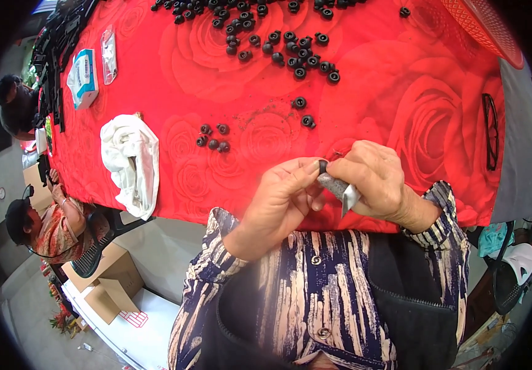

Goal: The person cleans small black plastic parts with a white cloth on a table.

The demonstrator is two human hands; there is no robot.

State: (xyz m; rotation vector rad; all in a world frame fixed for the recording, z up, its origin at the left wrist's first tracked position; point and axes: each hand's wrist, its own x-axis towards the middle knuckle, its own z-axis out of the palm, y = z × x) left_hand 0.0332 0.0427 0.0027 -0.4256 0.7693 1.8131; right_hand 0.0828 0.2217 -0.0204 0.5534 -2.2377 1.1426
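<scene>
Close to the table's near edge, my left hand (282,196) pinches a small round black part (323,166) between thumb and fingertips. My right hand (374,177) meets it there, closed around a short, flat, grey speckled piece with a pale, shiny, blade-like end (348,197). Its exact kind is hard to make out, and my fingers hide much of it. Beyond my hands, two loose black parts (303,112) lie on the red rose-patterned cloth (247,92). A small cluster of similar black parts (212,140) sits to the left.
Many more black parts (303,55) spread across the far side. On the left are a crumpled white cloth (131,160), a tissue pack (83,80) and long black pieces (56,68). Glasses (491,131) and a red basket (488,28) lie right. Two people (50,222) work at left.
</scene>
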